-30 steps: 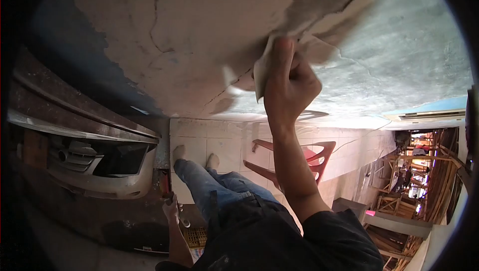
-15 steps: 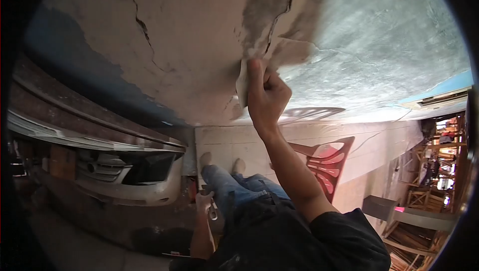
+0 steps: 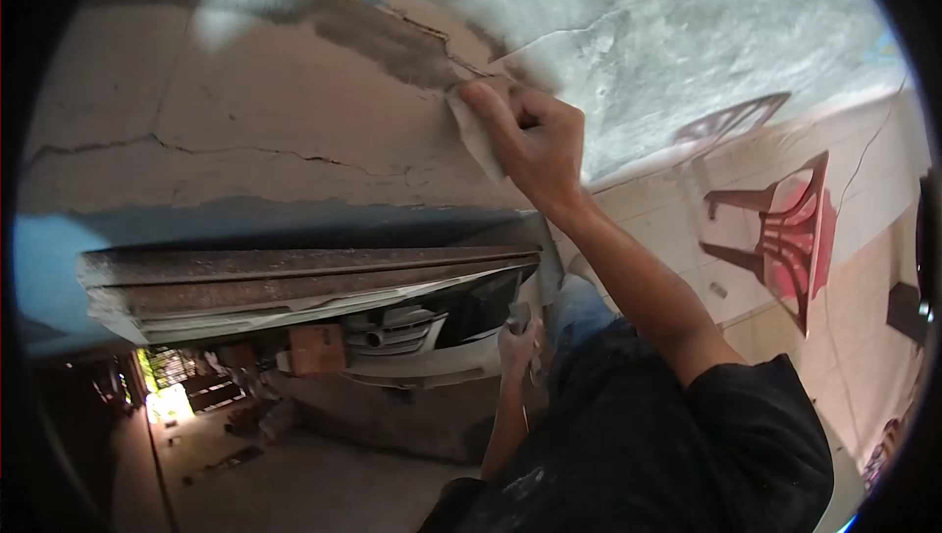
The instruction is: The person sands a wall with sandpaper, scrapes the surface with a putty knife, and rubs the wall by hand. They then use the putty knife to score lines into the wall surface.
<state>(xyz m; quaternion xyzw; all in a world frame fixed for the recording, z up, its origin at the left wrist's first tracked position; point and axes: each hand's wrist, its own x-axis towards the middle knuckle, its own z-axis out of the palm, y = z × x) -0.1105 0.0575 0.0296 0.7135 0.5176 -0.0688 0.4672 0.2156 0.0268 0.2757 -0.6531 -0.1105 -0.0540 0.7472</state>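
My right hand (image 3: pixel 545 145) is raised to the wall (image 3: pixel 294 116), its fingers closed on a pale, thin sheet that looks like sandpaper (image 3: pixel 477 135). The sheet lies against the wall at the lower end of a jagged crack (image 3: pixel 422 27), where grey patches border the bare plaster. Lower down, near my body, my left hand (image 3: pixel 517 348) is closed around a tool with a flat grey blade, seemingly a putty knife (image 3: pixel 520 314). Its handle is mostly hidden by the fingers.
A red plastic chair (image 3: pixel 797 234) stands on the tiled floor to the right. On the left, a brown ledge (image 3: pixel 294 276) juts out below the wall. Beyond it are the front of a pale vehicle (image 3: pixel 442 361) and a cardboard box (image 3: pixel 317 349). Another crack (image 3: pixel 235 148) runs across the plaster.
My view has turned towards the left, so the ledge and vehicle now fill more of it and the chair sits farther right. Both hands keep their hold; the left hand has come up.
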